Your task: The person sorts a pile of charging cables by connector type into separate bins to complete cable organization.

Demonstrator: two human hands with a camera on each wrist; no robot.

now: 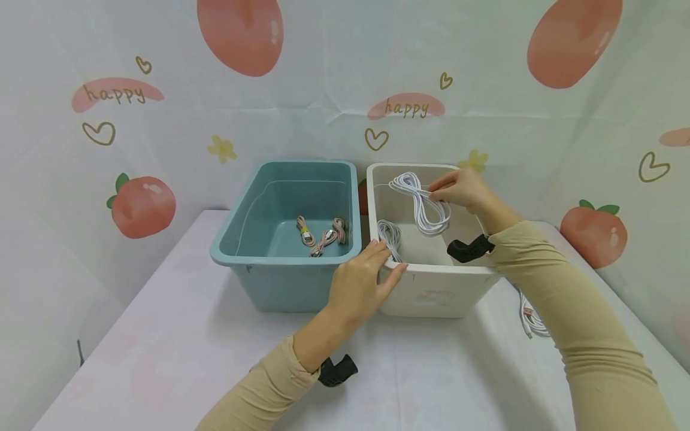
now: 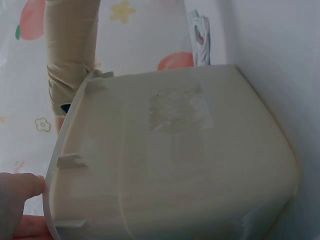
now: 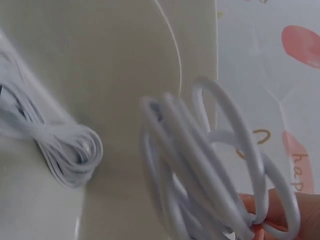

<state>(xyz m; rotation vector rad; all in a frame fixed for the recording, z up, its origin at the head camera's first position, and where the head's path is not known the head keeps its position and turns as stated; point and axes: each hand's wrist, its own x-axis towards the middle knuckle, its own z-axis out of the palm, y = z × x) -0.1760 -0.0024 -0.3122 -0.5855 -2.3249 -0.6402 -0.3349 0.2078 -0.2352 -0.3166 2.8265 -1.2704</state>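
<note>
Head view: right hand [image 1: 458, 188] pinching a looped white cable [image 1: 423, 203], smooth and rubbery, over the cream plastic bin [image 1: 431, 293]. Left hand [image 1: 361, 281] gripping that bin's near rim, fingers curled over the edge, thumb outside. Second white bundle [image 1: 389, 234] on the bin floor, partly hidden behind the left fingers. Glossy teal bin [image 1: 280, 281] just beside, with pinkish cables [image 1: 322, 234] inside. More white cable [image 1: 530, 317] on the table [image 1: 162, 359], mostly hidden by the right sleeve. Left wrist view: matte bin wall with a faint label residue, only fingertips at the corner.
</note>
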